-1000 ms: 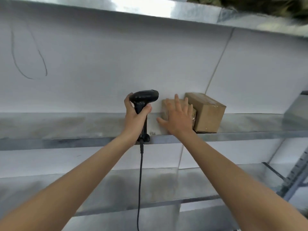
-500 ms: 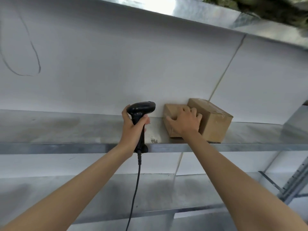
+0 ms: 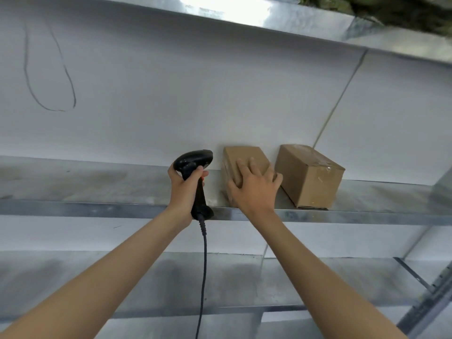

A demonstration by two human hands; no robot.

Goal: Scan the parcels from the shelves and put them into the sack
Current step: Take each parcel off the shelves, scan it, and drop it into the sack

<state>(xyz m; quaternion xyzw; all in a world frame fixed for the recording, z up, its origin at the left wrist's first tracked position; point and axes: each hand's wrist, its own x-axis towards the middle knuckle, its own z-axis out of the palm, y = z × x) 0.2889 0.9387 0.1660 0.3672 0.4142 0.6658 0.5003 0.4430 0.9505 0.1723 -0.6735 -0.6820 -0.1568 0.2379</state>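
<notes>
Two brown cardboard parcels stand on the upper metal shelf [image 3: 97,206]. My right hand [image 3: 254,189] grips the nearer, smaller parcel [image 3: 242,157] at its front end, fingers curled over its top and thumb on its left side. The larger parcel [image 3: 313,177] sits a little to the right, apart from it. My left hand [image 3: 183,192] holds a black corded barcode scanner [image 3: 195,165] upright by its handle, just left of the small parcel, head pointing right. No sack is in view.
A white wall backs the shelves, with a thin dark cable loop [image 3: 61,94] at upper left. Another metal shelf [image 3: 244,15] runs overhead and a lower one [image 3: 146,285] below. A slotted upright post [image 3: 433,299] stands at lower right. The scanner cord [image 3: 204,277] hangs down between my arms.
My right hand closed on the small parcel and drew it left and forward, opening a gap to the larger one. The scanner hand stayed about in place.
</notes>
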